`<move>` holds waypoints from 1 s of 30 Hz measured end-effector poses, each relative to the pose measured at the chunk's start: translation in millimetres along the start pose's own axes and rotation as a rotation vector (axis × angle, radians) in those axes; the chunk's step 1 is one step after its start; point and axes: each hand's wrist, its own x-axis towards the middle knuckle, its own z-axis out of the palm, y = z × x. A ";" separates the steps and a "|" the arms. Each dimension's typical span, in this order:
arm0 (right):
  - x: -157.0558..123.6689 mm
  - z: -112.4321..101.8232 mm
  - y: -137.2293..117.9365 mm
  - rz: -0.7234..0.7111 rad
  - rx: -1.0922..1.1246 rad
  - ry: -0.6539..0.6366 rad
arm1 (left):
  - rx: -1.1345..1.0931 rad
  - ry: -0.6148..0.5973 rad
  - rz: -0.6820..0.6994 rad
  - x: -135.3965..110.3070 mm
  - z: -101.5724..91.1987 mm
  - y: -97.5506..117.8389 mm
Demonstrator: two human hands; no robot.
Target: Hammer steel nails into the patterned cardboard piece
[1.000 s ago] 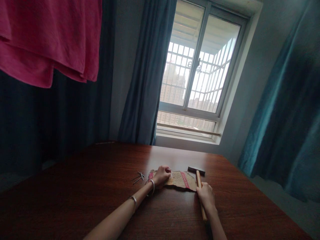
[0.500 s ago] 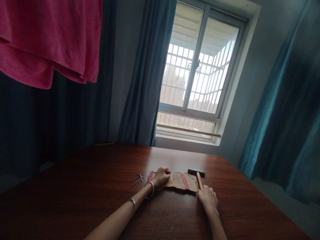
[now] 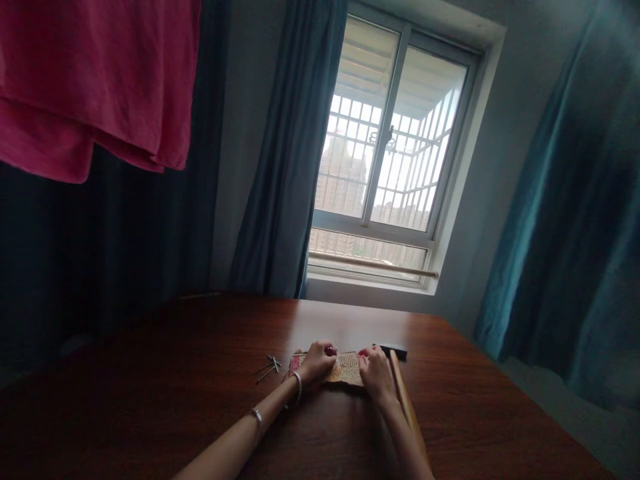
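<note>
On one brown table (image 3: pixel 320 437), toward its far side, lies one dotted board (image 3: pixel 347 365) with pink markings. Two hands are at it: the left hand (image 3: pixel 319 361) curls over its left part, and the right hand (image 3: pixel 376 373) bends its fingers at the right part; whether either pinches anything I cannot tell. Two bracelets (image 3: pixel 257 416) circle the left arm. One hammer (image 3: pixel 404 395) lies just right of the right hand, and at least three nails (image 3: pixel 271 367) lie crossed left of the board. One pink cloth (image 3: pixel 115 80) hangs at upper left.
</note>
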 end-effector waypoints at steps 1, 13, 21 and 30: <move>4.4 7.7 -2.7 -0.002 0.020 -0.010 | 0.001 0.001 -0.006 -0.1 0.2 0.2; 6.1 61.9 5.2 -0.029 0.084 0.042 | 0.010 0.007 0.000 0.4 0.0 -0.1; 6.2 61.7 6.7 -0.043 0.140 0.069 | 0.035 -0.012 -0.001 -0.5 0.6 1.4; 6.2 64.8 9.1 -0.022 0.138 0.041 | 0.196 -0.160 0.022 16.4 -58.5 -0.8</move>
